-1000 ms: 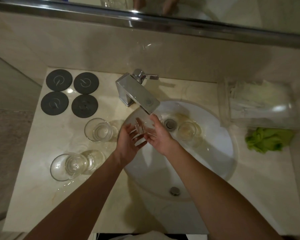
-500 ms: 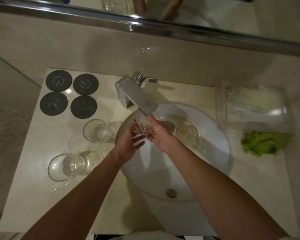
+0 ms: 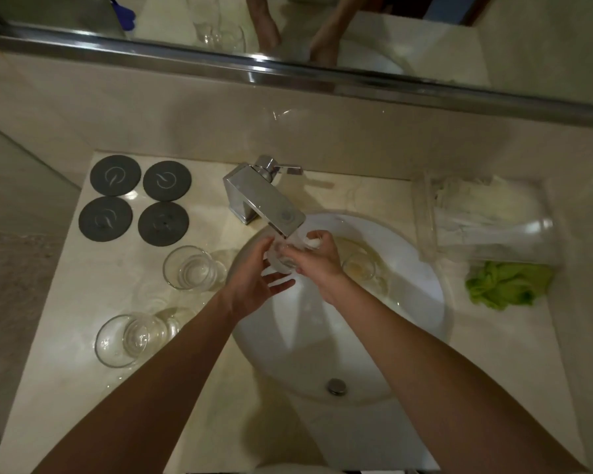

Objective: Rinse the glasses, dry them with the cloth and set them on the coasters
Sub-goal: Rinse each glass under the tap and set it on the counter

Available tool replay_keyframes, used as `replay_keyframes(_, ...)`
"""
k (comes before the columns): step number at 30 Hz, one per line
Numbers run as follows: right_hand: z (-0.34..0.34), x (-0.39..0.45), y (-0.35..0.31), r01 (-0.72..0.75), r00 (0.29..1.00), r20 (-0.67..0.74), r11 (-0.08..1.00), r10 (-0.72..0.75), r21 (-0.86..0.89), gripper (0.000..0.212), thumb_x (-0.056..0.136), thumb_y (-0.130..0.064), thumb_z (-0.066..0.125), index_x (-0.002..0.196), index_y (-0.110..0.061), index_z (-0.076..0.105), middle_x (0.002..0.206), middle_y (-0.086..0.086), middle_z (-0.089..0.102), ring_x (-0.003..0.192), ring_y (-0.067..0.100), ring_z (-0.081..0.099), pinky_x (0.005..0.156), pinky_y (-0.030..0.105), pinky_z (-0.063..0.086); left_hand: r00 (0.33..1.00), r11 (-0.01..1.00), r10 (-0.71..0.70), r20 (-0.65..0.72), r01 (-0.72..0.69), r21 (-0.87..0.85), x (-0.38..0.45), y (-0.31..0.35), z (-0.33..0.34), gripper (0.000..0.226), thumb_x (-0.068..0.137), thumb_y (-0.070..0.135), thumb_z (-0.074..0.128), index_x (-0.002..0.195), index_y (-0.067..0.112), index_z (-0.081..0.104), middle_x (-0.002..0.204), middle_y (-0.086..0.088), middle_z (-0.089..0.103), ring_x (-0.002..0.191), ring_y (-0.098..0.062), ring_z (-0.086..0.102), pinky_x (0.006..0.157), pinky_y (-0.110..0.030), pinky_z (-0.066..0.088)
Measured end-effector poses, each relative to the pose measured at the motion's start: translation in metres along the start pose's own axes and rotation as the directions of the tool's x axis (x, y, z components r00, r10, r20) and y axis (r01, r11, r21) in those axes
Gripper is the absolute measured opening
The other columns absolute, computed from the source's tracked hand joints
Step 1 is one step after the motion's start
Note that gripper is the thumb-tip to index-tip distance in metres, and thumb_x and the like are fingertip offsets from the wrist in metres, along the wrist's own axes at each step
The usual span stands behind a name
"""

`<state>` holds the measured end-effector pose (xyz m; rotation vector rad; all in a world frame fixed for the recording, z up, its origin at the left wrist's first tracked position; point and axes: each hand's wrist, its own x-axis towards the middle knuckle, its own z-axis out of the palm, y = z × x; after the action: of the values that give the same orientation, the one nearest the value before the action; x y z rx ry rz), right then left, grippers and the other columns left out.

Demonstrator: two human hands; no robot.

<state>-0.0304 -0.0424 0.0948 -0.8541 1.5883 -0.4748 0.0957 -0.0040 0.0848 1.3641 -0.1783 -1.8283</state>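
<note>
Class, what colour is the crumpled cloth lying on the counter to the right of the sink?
Bright green; the cloth shows clearly in the head view.

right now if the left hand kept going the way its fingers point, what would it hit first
Probably the glass that the right hand holds under the faucet; the left hand points toward it with fingers spread, though depth is unclear.

Countertop [image 3: 65, 388] (marble): coasters [image 3: 134, 200], glasses [image 3: 189, 268], cloth [image 3: 507, 285]

Two bare forearms without sleeves, left hand [image 3: 250, 285] and right hand [image 3: 317, 260] ungloved
</note>
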Motion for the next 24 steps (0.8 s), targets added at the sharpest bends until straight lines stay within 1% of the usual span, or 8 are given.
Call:
replay_keyframes(2,0.001,-0.002,0.002,0.048,0.999,0.020,0.996,-0.047,-0.077,0.071,0.066,-0.033,0.090,0.120,-0.027,0.044,0.117,0.006,0.062,0.099,0.016,0.065,0.078,0.026,0.056,0.998,0.995,0.034,0.046,-0.038,0.092,0.002,0.001,0.000,0.037,0.089,0.050,0.063,0.116,0.026,0.069,0.110,-0.003,0.074,0.101,-0.022,0.071,0.088,-0.044,0.058)
replay_keyframes(6,0.003,-0.003,0.007,0.140,0.990,0.039,0.969,-0.135,-0.202,0.070,0.073,-0.020,0.088,0.127,-0.028,0.043,0.106,-0.005,0.054,0.080,-0.005,0.053,0.055,0.004,0.045,0.992,0.988,0.126,-0.030,-0.123,0.094,0.009,-0.006,-0.002,0.042,0.081,0.029,0.077,0.115,0.010,0.061,0.106,-0.018,0.072,0.095,-0.029,0.072,0.079,-0.042,0.058)
replay_keyframes(9,-0.003,-0.003,0.005,0.158,0.982,0.137,0.968,-0.133,-0.193,0.073,0.078,-0.013,0.083,0.136,-0.027,0.041,0.119,-0.001,0.055,0.084,-0.007,0.050,0.055,-0.001,0.041,0.983,0.983,0.182,-0.040,-0.181,0.029,0.013,-0.011,-0.007,0.025,0.084,0.018,0.069,0.107,0.007,0.064,0.106,-0.021,0.070,0.093,-0.032,0.071,0.078,-0.042,0.057)
replay_keyframes(11,-0.006,-0.006,-0.002,0.110,0.972,0.213,0.993,-0.100,-0.037,0.072,0.079,-0.009,0.079,0.139,-0.025,0.044,0.131,0.005,0.055,0.099,0.005,0.060,0.072,0.005,0.049,0.978,0.978,0.210,-0.014,-0.210,-0.005,0.013,-0.011,-0.007,0.014,0.082,0.013,0.068,0.095,0.009,0.069,0.108,-0.023,0.067,0.096,-0.034,0.070,0.085,-0.047,0.057)
replay_keyframes(14,-0.004,-0.003,-0.008,0.030,0.974,0.222,0.993,-0.054,0.110,0.070,0.066,-0.013,0.066,0.133,-0.026,0.052,0.132,0.013,0.060,0.110,0.023,0.066,0.091,0.035,0.055,0.973,0.973,0.232,0.000,-0.232,-0.016,0.013,-0.012,-0.005,0.020,0.070,0.016,0.072,0.089,0.013,0.071,0.120,-0.025,0.062,0.107,-0.038,0.068,0.096,-0.056,0.052)
replay_keyframes(19,-0.002,0.012,-0.016,0.009,0.987,0.162,0.994,0.009,-0.112,0.045,0.083,0.008,0.066,0.116,-0.022,0.059,0.126,0.009,0.062,0.100,0.024,0.067,0.061,0.029,0.060,0.974,0.975,0.221,-0.045,-0.219,0.045,0.019,-0.011,-0.006,0.041,0.066,0.017,0.075,0.105,0.020,0.064,0.126,-0.020,0.061,0.107,-0.035,0.068,0.096,-0.056,0.053)
replay_keyframes(21,-0.001,0.020,-0.020,-0.016,0.992,0.119,0.971,0.046,-0.239,0.043,0.082,0.003,0.075,0.119,-0.016,0.063,0.127,0.010,0.064,0.095,0.028,0.069,0.053,0.028,0.059,0.976,0.975,0.216,-0.030,-0.214,0.053,0.020,-0.010,-0.005,0.042,0.075,0.008,0.067,0.114,0.018,0.058,0.112,-0.019,0.067,0.098,-0.031,0.070,0.094,-0.050,0.055)
replay_keyframes(24,-0.001,0.027,-0.028,-0.015,1.000,-0.014,0.867,0.009,-0.499,0.030,0.089,-0.002,0.071,0.119,-0.007,0.067,0.117,0.015,0.069,0.070,0.027,0.070,0.048,0.030,0.057,0.976,0.971,0.218,-0.003,-0.217,0.100,0.019,-0.008,-0.002,0.036,0.083,0.002,0.063,0.116,0.017,0.057,0.104,-0.015,0.069,0.091,-0.026,0.071,0.091,-0.044,0.057)
